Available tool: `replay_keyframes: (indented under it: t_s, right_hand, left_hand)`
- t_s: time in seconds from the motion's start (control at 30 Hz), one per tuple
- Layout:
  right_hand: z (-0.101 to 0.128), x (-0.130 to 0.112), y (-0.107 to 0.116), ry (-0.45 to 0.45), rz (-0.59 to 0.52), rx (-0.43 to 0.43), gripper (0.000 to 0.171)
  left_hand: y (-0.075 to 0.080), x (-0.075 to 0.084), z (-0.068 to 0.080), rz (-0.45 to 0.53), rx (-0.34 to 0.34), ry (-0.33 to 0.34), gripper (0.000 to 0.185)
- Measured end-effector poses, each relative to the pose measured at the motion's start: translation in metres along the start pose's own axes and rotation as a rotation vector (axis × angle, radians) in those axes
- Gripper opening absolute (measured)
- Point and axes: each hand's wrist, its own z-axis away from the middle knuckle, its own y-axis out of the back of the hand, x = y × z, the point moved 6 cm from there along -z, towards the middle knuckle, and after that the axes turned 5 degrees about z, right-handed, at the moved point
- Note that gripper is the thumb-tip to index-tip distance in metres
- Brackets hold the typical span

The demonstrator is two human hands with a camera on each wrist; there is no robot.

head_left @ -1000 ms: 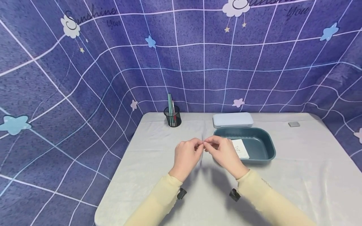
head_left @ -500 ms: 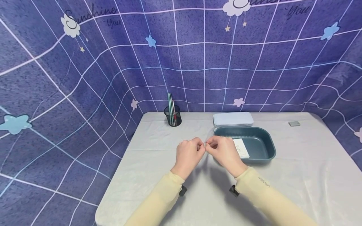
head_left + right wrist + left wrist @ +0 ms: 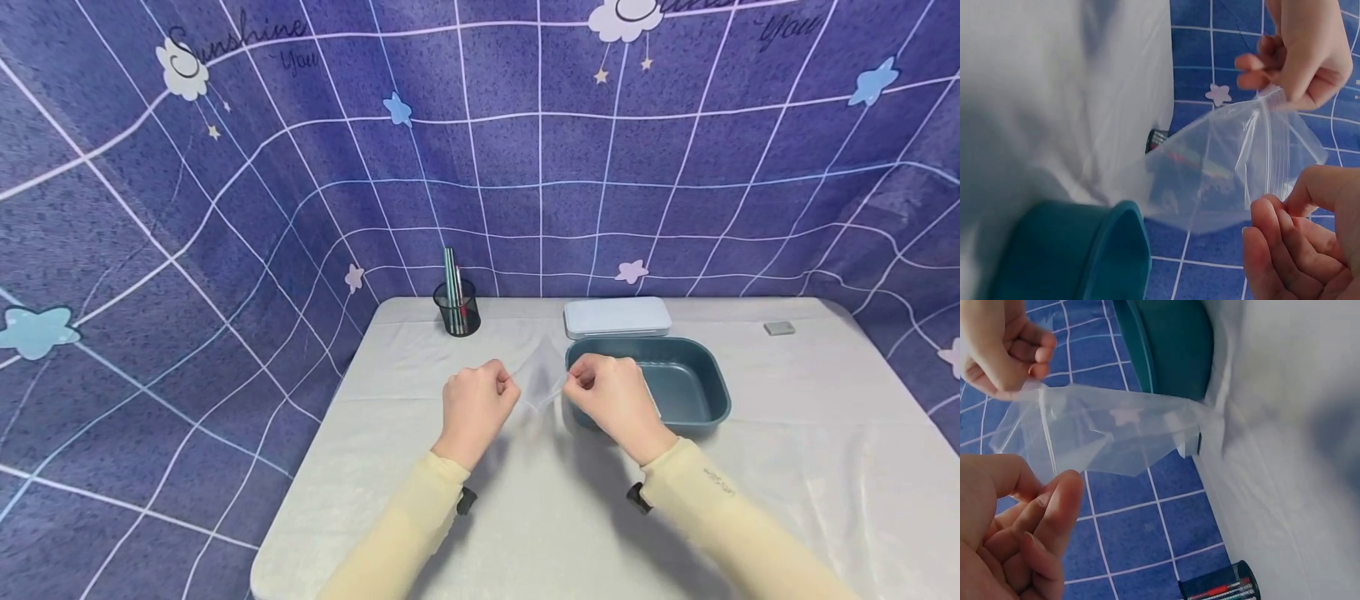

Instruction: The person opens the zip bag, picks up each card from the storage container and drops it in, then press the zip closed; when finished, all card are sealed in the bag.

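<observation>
Apparent step: opening the clear zip bag (image 3: 1107, 434). Left hand (image 3: 477, 408) and right hand (image 3: 613, 404) pinch its opposite sides; next move likely requires even outward tension.

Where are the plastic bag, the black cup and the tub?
Plastic bag (image 3: 1216, 187), right wrist view, on its clear side.
Black cup (image 3: 470, 319), head view, on its mesh side.
Tub (image 3: 684, 393), head view, on its bare floor.
</observation>
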Motion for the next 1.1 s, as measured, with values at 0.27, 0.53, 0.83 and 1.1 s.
replay_keyframes:
  t_s: [0.27, 0.53, 0.83, 1.1]
  right_hand:
    - [0.000, -0.002, 0.003, 0.017, 0.003, -0.021, 0.008]
    - [0.002, -0.021, -0.003, 0.139, 0.031, 0.005, 0.007]
    - [0.005, -0.030, -0.009, 0.248, 0.070, 0.060, 0.013]
    - [0.007, -0.032, -0.007, 0.228, 0.101, 0.082, 0.006]
  left_hand:
    - [0.002, 0.002, 0.002, -0.047, -0.025, -0.021, 0.007]
    - [-0.005, 0.026, -0.004, 0.004, -0.104, -0.257, 0.073]
    - [-0.002, 0.032, -0.008, -0.056, -0.080, -0.323, 0.042]
    - [0.014, 0.034, -0.014, -0.087, 0.011, -0.305, 0.007]
